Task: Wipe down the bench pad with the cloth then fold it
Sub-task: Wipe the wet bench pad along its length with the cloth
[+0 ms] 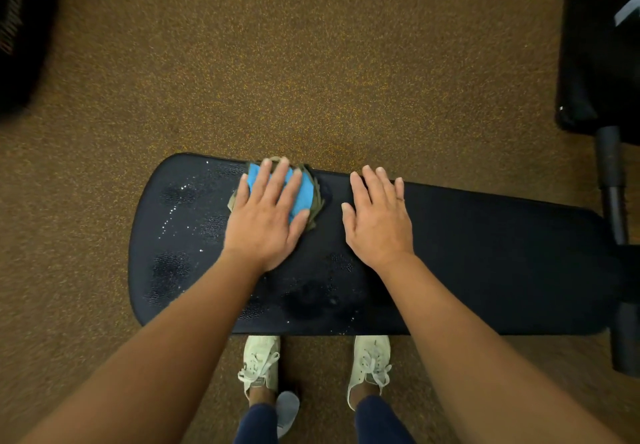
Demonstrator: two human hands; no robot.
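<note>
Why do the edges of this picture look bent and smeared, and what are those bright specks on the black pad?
Head view: the wide lens bows the bench pad and stretches the forearms near the bottom edge; the corners go dark and soft; the specks left of the left hand on the cloth look like light glinting off droplets; the right hand rests flat and reasonably sharp.

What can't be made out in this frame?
- Cloth: mostly hidden under the left hand; its folds and full outline are unclear.
- Bench pad: right end runs into a dark frame; forearms cover parts.
- Dark objects in both top corners: cut off, unidentifiable.
- Right hand: palm contact hidden.
</note>
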